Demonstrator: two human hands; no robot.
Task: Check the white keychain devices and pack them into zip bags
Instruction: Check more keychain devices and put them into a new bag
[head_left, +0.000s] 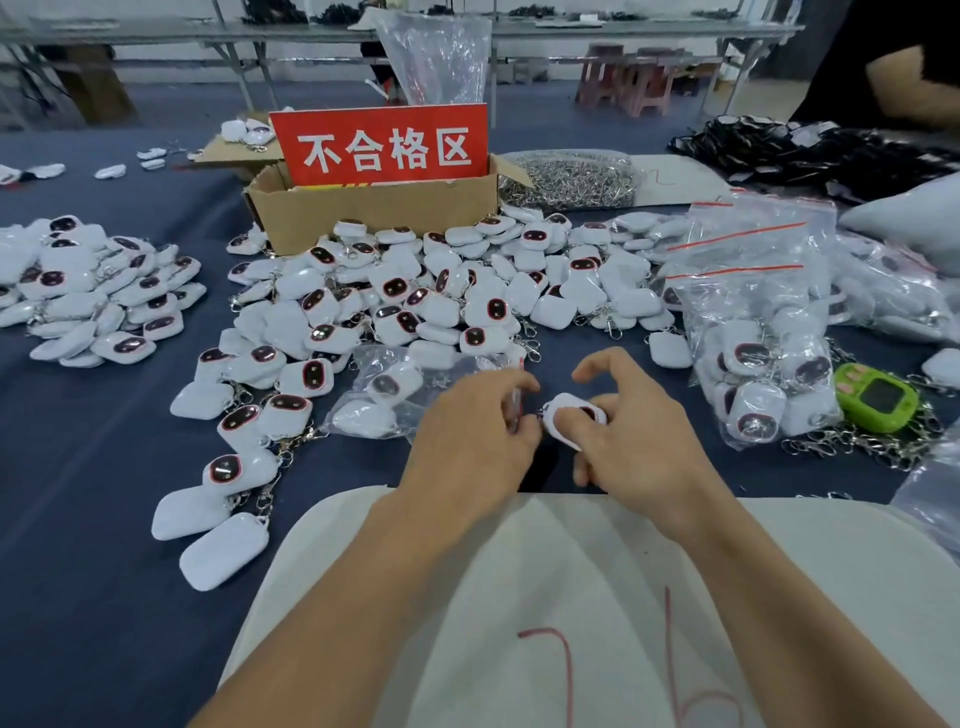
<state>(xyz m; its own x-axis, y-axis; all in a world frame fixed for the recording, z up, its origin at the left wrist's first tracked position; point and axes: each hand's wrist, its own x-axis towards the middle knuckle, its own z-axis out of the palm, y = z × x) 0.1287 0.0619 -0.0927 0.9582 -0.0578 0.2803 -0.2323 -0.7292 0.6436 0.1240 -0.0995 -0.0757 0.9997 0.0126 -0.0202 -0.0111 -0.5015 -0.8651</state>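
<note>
Closest to us, a white cloth (519, 597) with red scrawl covers the near edge of the dark blue surface (78, 519). Just beyond it, our left hand (467, 431) pinches the red-striped mouth of a clear zip bag (374, 400), which lies to its left with at least two white devices inside. Our right hand (639, 431) grips a white keychain device (566, 402), thumb across its face and clip end at the bag's mouth. To the right lie filled zip bags (753, 338) and a green gadget (878, 397). Behind our hands spreads a heap of keychain devices (415, 301), with a second heap (93, 296) well apart on the left. Farther back sits a cardboard box (374, 208) bearing a red sign (382, 145), with a bag of metal rings (566, 179) beside it.
</note>
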